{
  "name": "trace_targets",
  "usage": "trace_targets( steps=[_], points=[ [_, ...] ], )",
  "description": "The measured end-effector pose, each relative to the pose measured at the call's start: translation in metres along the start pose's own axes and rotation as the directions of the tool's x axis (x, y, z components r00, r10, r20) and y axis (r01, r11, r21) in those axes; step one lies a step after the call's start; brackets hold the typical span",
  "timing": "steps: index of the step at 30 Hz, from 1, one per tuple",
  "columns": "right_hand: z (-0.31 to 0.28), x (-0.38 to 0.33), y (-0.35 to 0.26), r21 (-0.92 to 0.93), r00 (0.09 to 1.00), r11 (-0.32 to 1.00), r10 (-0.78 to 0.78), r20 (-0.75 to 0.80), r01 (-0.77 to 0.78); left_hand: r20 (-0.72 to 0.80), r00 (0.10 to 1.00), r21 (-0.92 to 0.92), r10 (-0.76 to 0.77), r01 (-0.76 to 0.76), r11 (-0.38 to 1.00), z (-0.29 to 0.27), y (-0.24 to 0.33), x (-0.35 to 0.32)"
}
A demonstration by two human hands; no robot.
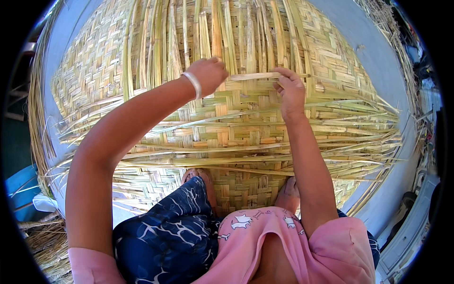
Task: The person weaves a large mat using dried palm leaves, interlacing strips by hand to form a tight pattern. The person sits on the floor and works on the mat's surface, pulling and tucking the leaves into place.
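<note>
A narrow pale reed strip (253, 76) runs crosswise between my two hands, just over the far part of a partly woven mat (227, 182). My left hand (206, 77), with a light band on its wrist, is closed on the strip's left end. Near the other end, my right hand (291, 93) pinches the strip between bent fingers. Beyond my hands, several lengthwise reed strips (217, 33) extend away, side by side. Nearer to me, long crosswise strips (345, 125) pass through the weave, their loose ends fanning out at both sides.
More finished weaving (90, 61) spreads under the far strips. I crouch with my feet (203, 182) on the near part of the mat. A bundle of long dry stalks (40, 109) lies at the left edge, and straw (49, 246) is heaped at the lower left. Clutter lines the right.
</note>
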State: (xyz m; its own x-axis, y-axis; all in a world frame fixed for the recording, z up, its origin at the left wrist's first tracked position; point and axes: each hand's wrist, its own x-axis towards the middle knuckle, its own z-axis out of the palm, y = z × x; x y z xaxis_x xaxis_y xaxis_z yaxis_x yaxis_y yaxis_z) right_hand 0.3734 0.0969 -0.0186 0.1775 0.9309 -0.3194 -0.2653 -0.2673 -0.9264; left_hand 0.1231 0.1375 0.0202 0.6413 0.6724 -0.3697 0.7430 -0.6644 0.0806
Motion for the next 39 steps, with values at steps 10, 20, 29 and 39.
trace_targets(
  steps=[10, 20, 29, 39],
  points=[
    [-0.067, 0.024, -0.048, 0.507, 0.989, 0.860, -0.028, 0.142, -0.049, 0.065, 0.987, -0.432, -0.144, 0.158, 0.888, -0.036, 0.047, 0.072],
    [-0.060, 0.106, -0.081, -0.465, 0.978, 0.885, 0.112, 0.177, -0.017, 0.197, 0.842, -0.793, -0.503, 0.438, 0.423, 0.006, 0.002, 0.108],
    [-0.040, 0.139, -0.070, -0.904, 0.889, 0.056, -0.215, 0.403, 0.424, 0.301, 0.829, -0.929, -0.471, 0.144, -0.340, 0.001, -0.006, 0.109],
    [0.014, 0.120, -0.068, -0.656, 0.911, 0.687, -0.020, 0.412, 0.313, 0.431, 0.845, -0.872, -0.316, 0.300, -0.386, 0.011, -0.014, 0.132]
  ],
)
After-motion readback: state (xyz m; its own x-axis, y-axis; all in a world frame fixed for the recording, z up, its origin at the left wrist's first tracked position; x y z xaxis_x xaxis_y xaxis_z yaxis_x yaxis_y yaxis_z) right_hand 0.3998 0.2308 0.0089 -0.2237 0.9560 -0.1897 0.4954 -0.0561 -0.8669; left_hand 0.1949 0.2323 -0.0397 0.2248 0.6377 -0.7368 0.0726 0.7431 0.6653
